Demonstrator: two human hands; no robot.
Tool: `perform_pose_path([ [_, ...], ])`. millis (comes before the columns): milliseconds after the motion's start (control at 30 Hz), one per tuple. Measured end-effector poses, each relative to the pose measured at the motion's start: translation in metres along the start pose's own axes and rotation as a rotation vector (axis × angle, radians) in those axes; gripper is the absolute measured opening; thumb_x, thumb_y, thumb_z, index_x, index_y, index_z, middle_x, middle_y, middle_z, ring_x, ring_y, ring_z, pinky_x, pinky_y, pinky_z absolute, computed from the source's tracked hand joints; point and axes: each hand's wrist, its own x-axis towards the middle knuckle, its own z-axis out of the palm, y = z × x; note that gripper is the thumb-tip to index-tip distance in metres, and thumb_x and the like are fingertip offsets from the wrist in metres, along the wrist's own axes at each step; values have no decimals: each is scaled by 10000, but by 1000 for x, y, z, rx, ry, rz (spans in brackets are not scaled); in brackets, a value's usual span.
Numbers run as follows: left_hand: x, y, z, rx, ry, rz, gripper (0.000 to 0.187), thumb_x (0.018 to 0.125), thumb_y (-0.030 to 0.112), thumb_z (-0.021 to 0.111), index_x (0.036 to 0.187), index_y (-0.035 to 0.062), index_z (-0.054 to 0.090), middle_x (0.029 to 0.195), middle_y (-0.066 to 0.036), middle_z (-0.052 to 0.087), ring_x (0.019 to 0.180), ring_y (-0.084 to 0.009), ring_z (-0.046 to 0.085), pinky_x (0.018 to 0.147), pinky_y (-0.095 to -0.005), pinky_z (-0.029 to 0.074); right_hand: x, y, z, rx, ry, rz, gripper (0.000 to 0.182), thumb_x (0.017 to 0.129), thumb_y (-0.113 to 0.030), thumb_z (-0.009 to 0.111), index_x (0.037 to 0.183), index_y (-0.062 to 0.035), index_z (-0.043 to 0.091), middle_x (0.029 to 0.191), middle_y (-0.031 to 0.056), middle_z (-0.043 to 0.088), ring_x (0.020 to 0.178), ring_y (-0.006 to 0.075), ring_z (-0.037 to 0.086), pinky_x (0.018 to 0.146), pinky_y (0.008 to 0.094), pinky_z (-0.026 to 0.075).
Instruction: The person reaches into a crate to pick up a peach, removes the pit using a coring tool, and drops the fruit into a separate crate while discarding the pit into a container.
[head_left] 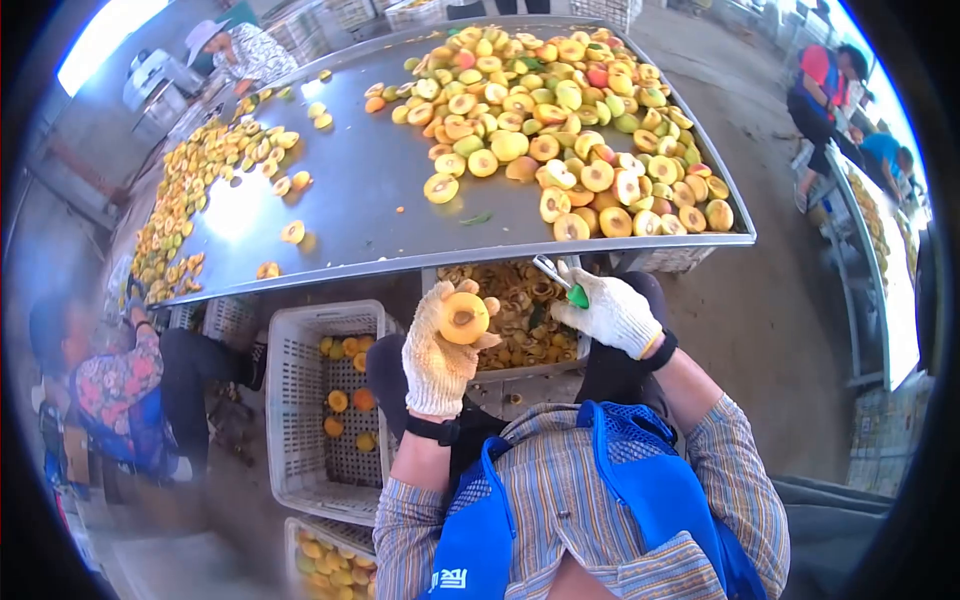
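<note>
My left hand (437, 358), in a knitted white glove, is closed around a halved yellow peach (464, 318). Its cut face points up and shows the brown hollow in the middle. In my gloved right hand (615, 316) is a small green-handled tool (577, 296) with a metal end angled up and left, a short way from the peach. Both hands are just below the front edge of the metal table (360, 225). Under and between them, a crate (530, 372) holds a heap of brown pits and scraps.
Halved peaches (570, 95) are piled on the table's right, more (190, 190) along its left. Left of my knees, a white crate (283, 400) contains several peach pieces; a fuller crate (330, 565) stands below it. Co-workers sit at left (120, 390) and far left (255, 52); others (820, 95) work right.
</note>
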Motion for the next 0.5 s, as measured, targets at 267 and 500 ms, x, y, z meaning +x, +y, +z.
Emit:
perform_pose_path([
  [267, -9, -17, 15, -28, 129, 66, 349, 970, 260, 578, 1224, 20, 590, 1208, -194, 626, 1109, -399, 621, 951, -536, 524, -38, -70, -2, 185, -84, -153, 297, 888, -309, 681, 1066, -75, 646, 777, 140, 695, 716, 351, 698, 656, 421, 558],
  [500, -16, -22, 31, -102, 34, 50, 438, 919, 288, 593, 1255, 7, 590, 1223, -173, 607, 1167, -367, 578, 1021, -548, 475, -41, -65, 22, 16, -35, -231, 452, 824, -313, 743, 1174, -54, 624, 757, 166, 693, 690, 363, 697, 607, 442, 563],
])
